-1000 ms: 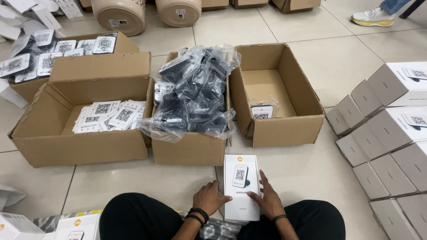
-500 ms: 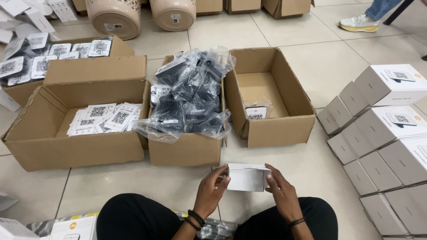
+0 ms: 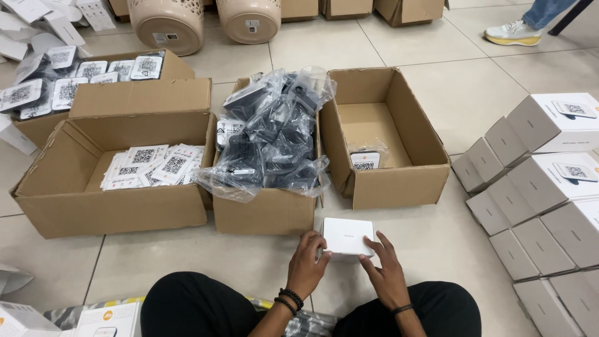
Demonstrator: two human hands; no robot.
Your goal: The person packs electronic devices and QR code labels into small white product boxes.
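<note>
Small white cardboard box (image 3: 347, 236) is now standing on end on the tiled floor (image 3: 437, 100), short face toward the camera; a second ago it was lying flat with its printed lid up, so it is being turned over in the hands. Left hand (image 3: 307, 265) is gripping the box's left edge, fingers curled onto it. Right hand (image 3: 385, 269) is grasping the right lower corner, fingertips touching. Box is sitting between both hands, just in front of the middle brown carton of plastic-bagged dark devices (image 3: 268, 140). Stacked white boxes (image 3: 536, 187) are lying well apart to the right.
</note>
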